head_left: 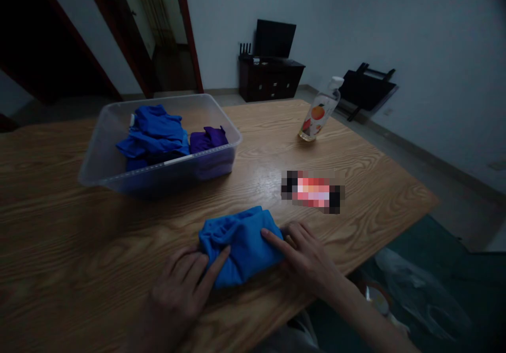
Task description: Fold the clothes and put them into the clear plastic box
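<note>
A folded bright blue cloth (241,242) lies on the wooden table (59,237) near its front edge. My left hand (179,287) rests on the cloth's left side, fingers spread and pressing on the fabric. My right hand (306,255) lies at the cloth's right side, its index finger stretched onto the fabric. Neither hand grips the cloth. Farther back on the left stands a clear plastic bin (221,118) that holds crumpled blue cloths (156,134) and a purple cloth (207,139).
A bottle with an orange fruit label (318,113) stands at the back right of the table. A small blurred red and white item (312,190) lies behind my right hand. Beyond the table are a dark cabinet with a screen (271,76) and a doorway.
</note>
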Demonstrator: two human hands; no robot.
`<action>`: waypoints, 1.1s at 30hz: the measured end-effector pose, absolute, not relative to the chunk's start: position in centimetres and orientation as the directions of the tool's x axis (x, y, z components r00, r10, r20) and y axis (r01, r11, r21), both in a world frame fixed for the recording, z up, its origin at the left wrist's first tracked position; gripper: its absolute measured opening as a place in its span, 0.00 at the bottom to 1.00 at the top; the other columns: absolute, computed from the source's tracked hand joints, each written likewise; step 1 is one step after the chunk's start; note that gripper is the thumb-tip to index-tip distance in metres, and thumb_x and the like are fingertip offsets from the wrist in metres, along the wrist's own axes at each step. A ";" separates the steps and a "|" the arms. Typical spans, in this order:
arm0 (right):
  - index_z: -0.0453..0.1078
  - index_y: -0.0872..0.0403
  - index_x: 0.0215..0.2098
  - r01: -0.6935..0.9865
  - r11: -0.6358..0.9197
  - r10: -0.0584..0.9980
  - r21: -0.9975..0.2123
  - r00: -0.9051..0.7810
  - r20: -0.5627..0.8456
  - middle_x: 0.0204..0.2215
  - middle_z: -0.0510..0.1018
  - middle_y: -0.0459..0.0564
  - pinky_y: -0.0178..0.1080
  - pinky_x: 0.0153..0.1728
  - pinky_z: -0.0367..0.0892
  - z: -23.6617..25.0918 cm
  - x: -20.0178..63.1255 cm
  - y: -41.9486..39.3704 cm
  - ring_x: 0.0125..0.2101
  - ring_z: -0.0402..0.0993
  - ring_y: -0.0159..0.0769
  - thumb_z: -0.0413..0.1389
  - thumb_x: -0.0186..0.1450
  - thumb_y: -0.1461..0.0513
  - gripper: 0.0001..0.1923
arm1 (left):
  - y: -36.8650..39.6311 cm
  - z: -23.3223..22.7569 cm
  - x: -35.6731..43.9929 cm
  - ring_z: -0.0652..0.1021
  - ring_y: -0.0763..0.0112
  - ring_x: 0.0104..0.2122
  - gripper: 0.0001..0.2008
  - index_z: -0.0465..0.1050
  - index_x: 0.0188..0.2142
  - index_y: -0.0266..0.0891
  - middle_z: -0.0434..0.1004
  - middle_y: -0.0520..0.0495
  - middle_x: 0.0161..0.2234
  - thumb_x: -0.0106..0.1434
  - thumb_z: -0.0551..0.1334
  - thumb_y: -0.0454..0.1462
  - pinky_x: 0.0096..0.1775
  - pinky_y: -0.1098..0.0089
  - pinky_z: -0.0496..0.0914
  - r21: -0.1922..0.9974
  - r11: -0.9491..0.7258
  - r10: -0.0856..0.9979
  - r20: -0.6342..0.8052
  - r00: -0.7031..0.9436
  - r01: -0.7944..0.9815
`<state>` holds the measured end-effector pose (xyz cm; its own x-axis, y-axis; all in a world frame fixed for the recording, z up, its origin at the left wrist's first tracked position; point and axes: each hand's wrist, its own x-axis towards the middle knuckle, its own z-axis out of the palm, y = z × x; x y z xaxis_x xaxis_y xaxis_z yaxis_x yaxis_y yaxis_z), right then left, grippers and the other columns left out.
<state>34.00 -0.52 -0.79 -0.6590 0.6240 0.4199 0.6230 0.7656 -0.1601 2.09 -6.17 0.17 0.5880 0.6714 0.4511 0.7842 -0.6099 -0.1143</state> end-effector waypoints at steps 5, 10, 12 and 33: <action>0.52 0.41 0.80 0.625 0.732 0.678 -0.270 -0.632 0.375 0.71 0.63 0.64 0.62 0.60 0.74 -1.2 34.9 -1.2 0.67 0.66 0.59 0.58 0.72 0.65 0.41 | -8.4 0.4 2.1 0.77 0.54 0.42 0.34 0.75 0.66 0.37 0.80 0.41 0.40 0.73 0.62 0.58 0.55 0.54 0.65 -0.029 -0.558 0.738 0.441 0.512 0.829; 0.53 0.49 0.78 0.540 0.749 0.650 -0.385 -0.711 0.268 0.78 0.54 0.61 0.66 0.70 0.63 -0.8 34.2 0.0 0.77 0.50 0.58 0.62 0.69 0.66 0.42 | -7.6 2.3 2.9 0.75 0.43 0.58 0.31 0.73 0.65 0.35 0.77 0.29 0.60 0.75 0.59 0.55 0.61 0.48 0.62 -0.061 -0.431 0.800 0.436 0.413 0.900; 0.56 0.52 0.76 0.520 0.755 0.638 -0.400 -0.725 0.260 0.77 0.58 0.62 0.66 0.70 0.64 -0.9 33.9 0.5 0.76 0.52 0.56 0.62 0.70 0.66 0.39 | -6.9 3.3 4.2 0.70 0.42 0.65 0.32 0.69 0.68 0.30 0.70 0.28 0.68 0.76 0.60 0.52 0.66 0.48 0.58 -0.048 -0.436 0.798 0.441 0.411 0.898; 0.56 0.48 0.75 0.438 0.616 0.783 -0.654 -0.252 0.569 0.66 0.71 0.58 0.54 0.66 0.72 -1.8 32.9 -0.2 0.68 0.68 0.50 0.54 0.76 0.64 0.31 | 4.2 15.1 2.6 0.86 0.53 0.45 0.25 0.75 0.58 0.48 0.86 0.47 0.49 0.66 0.70 0.52 0.48 0.57 0.80 0.654 -0.140 0.990 0.099 0.100 0.743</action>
<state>32.89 -0.22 -1.82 -0.2520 0.7829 0.5689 0.4383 0.6164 -0.6541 2.63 4.20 15.14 0.0995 0.9901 0.0986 0.7433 -0.1399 0.6542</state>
